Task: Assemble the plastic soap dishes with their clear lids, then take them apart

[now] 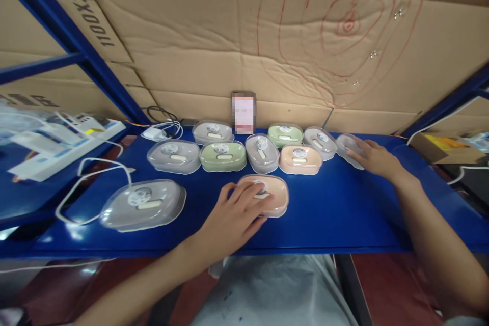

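My left hand point(239, 209) lies over a peach soap box point(280, 198) near the middle of the table, fingers across its clear lid and thumb along its front side. At the far right end of the row, my right hand point(370, 157) grips a grey soap box point(346, 145), partly covering it. Behind my left hand stand a grey box point(263, 155), a green box point(225, 158) and another peach box point(301, 160). Each has a see-through lid with a round sticker and a pale oblong piece. A larger-looking grey box point(164, 209) sits at the front left.
A phone point(243, 112) leans upright against the cardboard wall point(191, 35). White power strips point(61, 147) and a cable point(80, 173) lie at left. Blue frame posts point(110, 81) flank the blue table point(344, 214). A cardboard box point(446, 148) sits at right.
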`<state>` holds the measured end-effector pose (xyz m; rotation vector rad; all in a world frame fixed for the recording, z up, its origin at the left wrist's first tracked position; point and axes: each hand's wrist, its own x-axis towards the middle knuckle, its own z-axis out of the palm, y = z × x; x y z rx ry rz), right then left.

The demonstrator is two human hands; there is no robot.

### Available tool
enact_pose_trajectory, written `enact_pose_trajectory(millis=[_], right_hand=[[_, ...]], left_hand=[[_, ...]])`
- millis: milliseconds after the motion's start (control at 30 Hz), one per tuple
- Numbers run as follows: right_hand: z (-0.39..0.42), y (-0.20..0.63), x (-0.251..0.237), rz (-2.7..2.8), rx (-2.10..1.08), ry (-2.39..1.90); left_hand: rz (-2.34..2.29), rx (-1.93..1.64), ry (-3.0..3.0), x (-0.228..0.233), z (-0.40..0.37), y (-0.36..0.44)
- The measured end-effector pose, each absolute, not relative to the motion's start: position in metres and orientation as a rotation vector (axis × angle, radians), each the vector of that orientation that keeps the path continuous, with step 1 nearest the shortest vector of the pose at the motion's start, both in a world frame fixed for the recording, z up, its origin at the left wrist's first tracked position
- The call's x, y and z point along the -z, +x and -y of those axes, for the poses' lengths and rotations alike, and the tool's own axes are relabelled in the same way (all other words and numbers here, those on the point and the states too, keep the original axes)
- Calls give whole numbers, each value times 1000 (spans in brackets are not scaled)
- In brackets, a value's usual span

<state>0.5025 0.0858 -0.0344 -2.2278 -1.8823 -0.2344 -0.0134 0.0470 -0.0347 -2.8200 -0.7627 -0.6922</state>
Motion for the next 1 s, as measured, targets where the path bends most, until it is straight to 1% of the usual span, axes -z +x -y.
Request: enact_pose_trajectory(millis=[133, 267, 367, 467, 600, 667, 733, 867, 1000], right_hand=[[-121, 513, 19, 1900, 39, -2285], [-128, 512, 26, 1825, 62, -2264], [-124, 507, 38, 1815, 125, -2189], [-121, 503, 44, 1799, 236, -2117], [-119, 494, 42, 1722, 409, -2111], [-118, 486, 40, 1727, 467, -2117], [-117, 478, 39, 1765, 513, -2120], [-116, 463, 40, 1904, 538, -2149], [-116, 456, 42, 1997, 495, -2232]], left_hand=[[545, 559, -2875, 22, -64, 14], [304, 547, -2857, 23, -86, 40], [244, 704, -2869, 33, -98, 48], [281, 886, -2857, 39, -104, 46], [364, 1068, -2797, 33, -95, 40], [290, 1096, -2827, 30, -85, 39], [148, 1018, -2898, 29, -74, 39], [-3, 725, -2971, 39, -59, 43], [-48, 708, -3054, 47, -62, 45]])
